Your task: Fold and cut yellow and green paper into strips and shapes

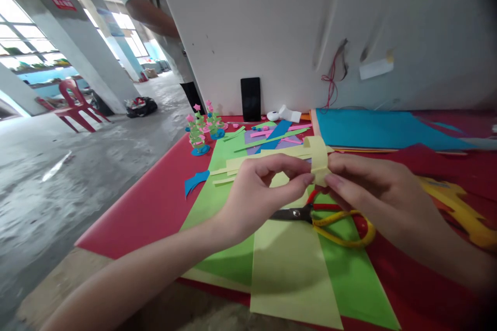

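Note:
A pale yellow paper strip (319, 158), bent into a loop, is pinched between both hands above the table. My left hand (264, 186) grips its left edge with thumb and forefinger. On the other side, my right hand (368, 186) closes thumb and fingers on its right edge. Scissors (344, 227) with red and yellow handles lie just below the hands, their dark blades partly under my left hand. Beneath them are a pale yellow paper sheet (291, 269) and a green paper sheet (229, 258). More yellow strips (221, 182) lie behind my left hand.
Two small paper plants (198, 137) with pink stars stand at the back left. A black phone (251, 99) leans on a white board (272, 36). Blue paper (380, 129) lies back right, a yellow tool (462, 207) at right. A person (155, 15) stands behind the board.

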### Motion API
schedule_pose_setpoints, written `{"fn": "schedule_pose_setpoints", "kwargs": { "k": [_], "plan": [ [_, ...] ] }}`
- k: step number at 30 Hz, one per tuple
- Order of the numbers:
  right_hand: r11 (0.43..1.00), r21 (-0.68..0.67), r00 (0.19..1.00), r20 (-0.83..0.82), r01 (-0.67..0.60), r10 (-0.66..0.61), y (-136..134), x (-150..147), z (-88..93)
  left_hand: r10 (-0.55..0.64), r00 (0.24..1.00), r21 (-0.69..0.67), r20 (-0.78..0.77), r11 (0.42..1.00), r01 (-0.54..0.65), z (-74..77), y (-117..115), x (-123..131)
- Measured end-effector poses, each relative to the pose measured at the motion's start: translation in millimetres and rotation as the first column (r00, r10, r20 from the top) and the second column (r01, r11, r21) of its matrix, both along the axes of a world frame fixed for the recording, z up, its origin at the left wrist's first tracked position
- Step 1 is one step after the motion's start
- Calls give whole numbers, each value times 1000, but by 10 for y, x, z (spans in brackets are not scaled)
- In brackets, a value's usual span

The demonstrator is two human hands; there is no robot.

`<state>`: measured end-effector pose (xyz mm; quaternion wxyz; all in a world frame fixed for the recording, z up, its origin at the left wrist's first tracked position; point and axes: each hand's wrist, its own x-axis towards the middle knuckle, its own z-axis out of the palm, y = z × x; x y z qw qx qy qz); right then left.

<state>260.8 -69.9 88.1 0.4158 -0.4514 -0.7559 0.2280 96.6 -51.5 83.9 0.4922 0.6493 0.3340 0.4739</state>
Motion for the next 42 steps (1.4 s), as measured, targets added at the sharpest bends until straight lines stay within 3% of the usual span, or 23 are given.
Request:
{"fn": "schedule_pose_setpoints", "kwargs": {
  "k": [6, 20, 33, 42],
  "plan": [
    [1000, -3, 999, 52, -8, 9, -12, 18, 36, -58, 998, 9, -39, 998, 58, 28, 15, -10],
    [999, 51, 993, 113, 15, -21, -30, 29, 34, -77, 997, -140, 10, 987, 78, -2, 31, -5],
    [1000, 19, 996, 85, -15, 13, -28, 37, 21, -110, 979, -217, 170, 965, 147, -56, 47, 10],
    [999, -50, 1000, 28, -3, 4, -20, 29, 40, -111, 984, -231, 142, 963, 142, -70, 58, 8]
  ]
}}
